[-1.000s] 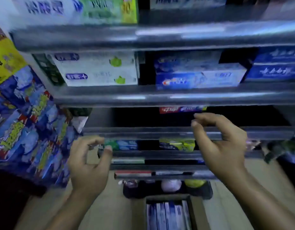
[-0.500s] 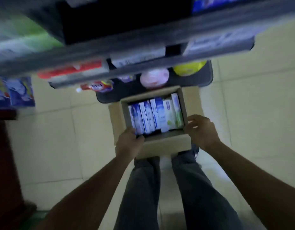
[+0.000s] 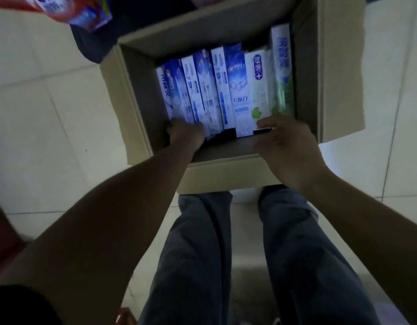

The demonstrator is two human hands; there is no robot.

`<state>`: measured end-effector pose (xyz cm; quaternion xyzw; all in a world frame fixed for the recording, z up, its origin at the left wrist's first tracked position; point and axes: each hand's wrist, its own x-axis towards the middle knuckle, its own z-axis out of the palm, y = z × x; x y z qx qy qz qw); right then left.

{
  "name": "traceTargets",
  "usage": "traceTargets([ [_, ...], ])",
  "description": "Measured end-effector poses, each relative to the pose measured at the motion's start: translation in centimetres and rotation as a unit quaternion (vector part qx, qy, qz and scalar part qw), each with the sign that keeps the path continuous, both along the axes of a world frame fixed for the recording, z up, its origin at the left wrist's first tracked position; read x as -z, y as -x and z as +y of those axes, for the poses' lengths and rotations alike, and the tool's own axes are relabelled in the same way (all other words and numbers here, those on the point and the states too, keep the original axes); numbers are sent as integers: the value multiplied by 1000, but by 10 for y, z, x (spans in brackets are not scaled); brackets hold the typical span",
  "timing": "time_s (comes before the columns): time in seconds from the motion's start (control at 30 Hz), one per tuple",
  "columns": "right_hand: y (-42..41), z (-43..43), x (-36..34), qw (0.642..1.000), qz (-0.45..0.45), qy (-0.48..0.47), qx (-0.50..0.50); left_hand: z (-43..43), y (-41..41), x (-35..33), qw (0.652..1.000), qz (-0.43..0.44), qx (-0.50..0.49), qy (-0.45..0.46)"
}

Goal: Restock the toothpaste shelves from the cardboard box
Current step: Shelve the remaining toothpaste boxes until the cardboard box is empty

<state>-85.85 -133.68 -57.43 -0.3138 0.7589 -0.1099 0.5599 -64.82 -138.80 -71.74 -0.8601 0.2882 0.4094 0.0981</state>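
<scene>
Head view: the left hand [image 3: 185, 134] reaches into the cardboard box [image 3: 226, 175], fingers curled down over the near ends of the blue toothpaste cartons [image 3: 202, 90]; whether it has a grip cannot be told. The right hand [image 3: 287, 141], loosely bent, touches the near ends of the green-and-white cartons [image 3: 259, 90]. The cartons stand on edge in a row, filling the box, which sits on the tiled floor [image 3: 50, 113].

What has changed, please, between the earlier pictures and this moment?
Both hands came down from the shelves to the near rim of the box and now reach inside: the left hand meets the blue cartons, the right hand the green-and-white cartons. Whether either grips yet is unclear. The box stays on the floor, cartons still in their row.
</scene>
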Motion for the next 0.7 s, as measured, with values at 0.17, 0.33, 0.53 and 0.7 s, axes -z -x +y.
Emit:
traceTargets([
  [0.17,-4,5,4,999,-4,-33,-10,2,2,-13,999,-18,4,41],
  [0.33,-8,-3,-12,997,-44,-55,22,6,4,-80,989,88,-93,72],
  [0.53,-33,-8,-34,972,-234,-18,-10,19,18,-180,905,340,-255,19],
  [0.7,-40,1,-36,989,-59,133,-10,15,33,-194,907,372,-195,-16],
])
